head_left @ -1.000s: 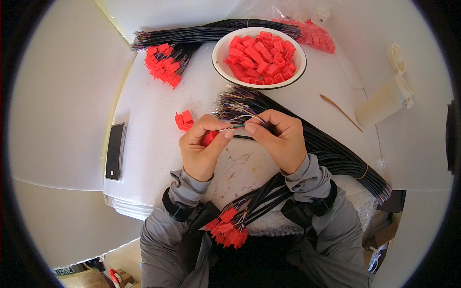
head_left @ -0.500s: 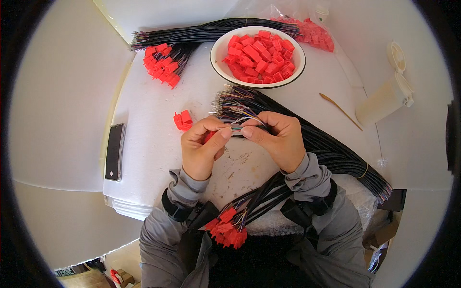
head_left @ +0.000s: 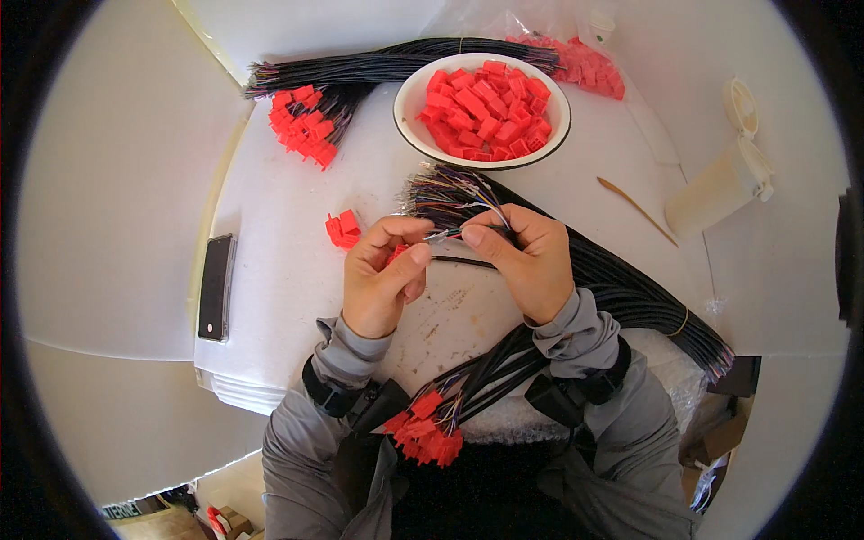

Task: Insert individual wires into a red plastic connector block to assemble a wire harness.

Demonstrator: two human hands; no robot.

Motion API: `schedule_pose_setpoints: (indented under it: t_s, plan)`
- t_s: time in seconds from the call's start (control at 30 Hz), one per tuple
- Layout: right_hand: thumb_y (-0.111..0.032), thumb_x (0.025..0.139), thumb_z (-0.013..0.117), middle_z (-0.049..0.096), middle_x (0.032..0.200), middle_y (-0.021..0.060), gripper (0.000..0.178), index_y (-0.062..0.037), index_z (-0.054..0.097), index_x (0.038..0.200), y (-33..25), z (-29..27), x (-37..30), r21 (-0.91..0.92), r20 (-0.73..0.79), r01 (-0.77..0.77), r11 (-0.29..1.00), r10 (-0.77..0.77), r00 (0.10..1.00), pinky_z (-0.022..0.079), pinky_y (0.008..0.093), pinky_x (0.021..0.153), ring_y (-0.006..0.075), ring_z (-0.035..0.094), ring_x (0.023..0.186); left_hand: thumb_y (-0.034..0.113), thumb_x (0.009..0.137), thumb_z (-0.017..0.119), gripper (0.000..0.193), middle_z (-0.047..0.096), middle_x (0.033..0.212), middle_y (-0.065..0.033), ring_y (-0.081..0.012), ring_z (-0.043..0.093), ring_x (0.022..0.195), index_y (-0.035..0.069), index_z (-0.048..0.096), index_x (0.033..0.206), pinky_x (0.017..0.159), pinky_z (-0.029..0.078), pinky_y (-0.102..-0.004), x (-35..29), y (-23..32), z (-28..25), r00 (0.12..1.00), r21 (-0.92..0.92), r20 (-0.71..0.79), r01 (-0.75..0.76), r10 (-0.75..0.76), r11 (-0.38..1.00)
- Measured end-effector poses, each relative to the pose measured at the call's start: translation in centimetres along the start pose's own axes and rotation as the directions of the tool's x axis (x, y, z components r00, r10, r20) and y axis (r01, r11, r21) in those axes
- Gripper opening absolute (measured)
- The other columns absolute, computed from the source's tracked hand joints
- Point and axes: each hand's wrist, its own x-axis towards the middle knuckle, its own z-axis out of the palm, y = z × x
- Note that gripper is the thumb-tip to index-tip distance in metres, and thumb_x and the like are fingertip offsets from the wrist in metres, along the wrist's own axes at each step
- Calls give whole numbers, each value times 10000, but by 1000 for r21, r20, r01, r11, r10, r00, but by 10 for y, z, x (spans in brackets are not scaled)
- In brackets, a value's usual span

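A red plastic connector housing shows between the curled fingers of my left hand, whose thumb and forefinger tips stand slightly apart. My right hand pinches the thin coloured wires at the end of a black cable; their tips reach toward my left fingertips. Just beyond both hands are the stripped wire ends of a thick bundle of black cables, which runs off to the lower right. A few loose red housings lie on the table left of my left hand.
A white bowl full of red housings stands at the back, before a clear bag of red housings. Finished-looking cables with red ends lie back left, others near my lap. A phone, pointed stick and lidded container flank them.
My left thumb and forefinger have come off the wires and parted a little. The right hand still pinches the wires, and more of the black cable shows below them.
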Motion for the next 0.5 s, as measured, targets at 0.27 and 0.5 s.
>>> schedule_pose_setpoints:
  t_s: [0.27, 0.5]
  plan:
    - [-124, 732, 647, 528, 599, -22, 164, 13, 607, 812, -5, -1, -1, -62, 44, -29, 998, 32, 999, 326, 163, 475, 11, 397, 543, 49, 780, 582, 53, 461, 586, 16, -32, 359, 427, 22, 548, 811, 382, 280, -173, 2, -6, -8, 997, 168, 10, -76, 75, 983]
    - [-108, 735, 643, 547, 619, -4, 146, 13, 595, 802, -5, -1, -1, -139, 7, 3, 990, -2, 1000, 353, 167, 488, 18, 427, 553, 145, 826, 534, 144, 488, 639, -4, -53, 390, 461, 12, 561, 876, 396, 298, -194, 3, -6, -13, 999, 203, 43, 17, -27, 979]
